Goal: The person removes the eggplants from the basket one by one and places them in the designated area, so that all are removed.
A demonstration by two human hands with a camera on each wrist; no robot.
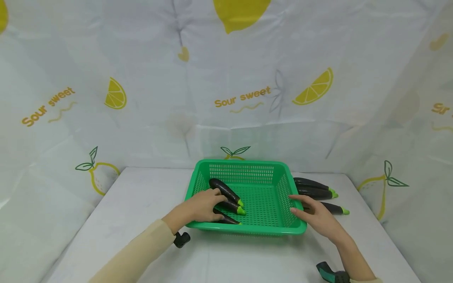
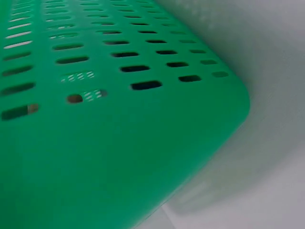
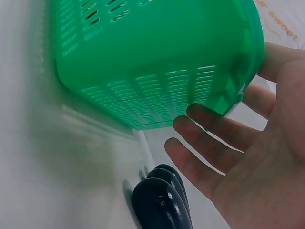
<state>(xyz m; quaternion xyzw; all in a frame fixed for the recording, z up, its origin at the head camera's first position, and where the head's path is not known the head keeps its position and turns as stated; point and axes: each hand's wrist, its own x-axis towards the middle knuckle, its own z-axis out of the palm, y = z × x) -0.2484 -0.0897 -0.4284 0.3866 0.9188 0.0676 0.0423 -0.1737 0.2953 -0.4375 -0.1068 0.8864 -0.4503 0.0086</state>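
Observation:
In the head view my left hand (image 1: 202, 205) reaches over the left front of a green plastic basket (image 1: 261, 229). Its fingers and thumb curl about the middle eggplant (image 1: 231, 206), whose left end is hidden under the hand. Another eggplant (image 1: 225, 190) lies behind it, and a third eggplant (image 1: 227, 219) lies in front, near the thumb. My right hand (image 1: 318, 217) touches the basket's right rim, thumb and index finger reaching over it. In the right wrist view its other fingers (image 3: 209, 138) stay fairly straight and spread outside the basket wall.
Right of the basket, on the white table (image 1: 141, 204), lie three more eggplants (image 1: 313, 193), one partly behind my right hand. A white cloth with lemon prints (image 1: 159, 129) hangs behind and at the sides. The left wrist view shows mostly basket wall (image 2: 119, 143).

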